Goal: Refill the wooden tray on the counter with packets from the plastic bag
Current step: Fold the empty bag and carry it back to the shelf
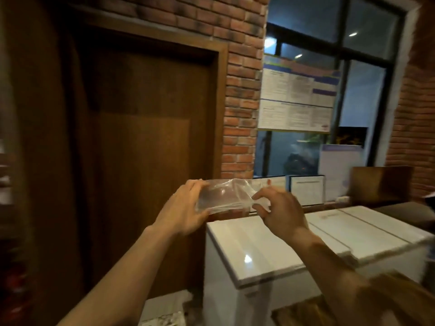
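We hold the plastic bag (226,196) stretched sideways above the white freezer (270,245). Our left hand (186,208) grips one end; our right hand (277,208) pinches the other.

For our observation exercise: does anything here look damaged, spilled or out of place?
Nothing stands out. Both hands, left and right, hold a crumpled clear plastic bag above the closed white chest freezer.

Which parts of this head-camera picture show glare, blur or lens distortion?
Head view: dim, warm light; glare spot on the white chest lid; ceiling lights mirrored in the window; left edge smeared by blur; door frame bowed by the wide lens; plastic bag between both hands soft.
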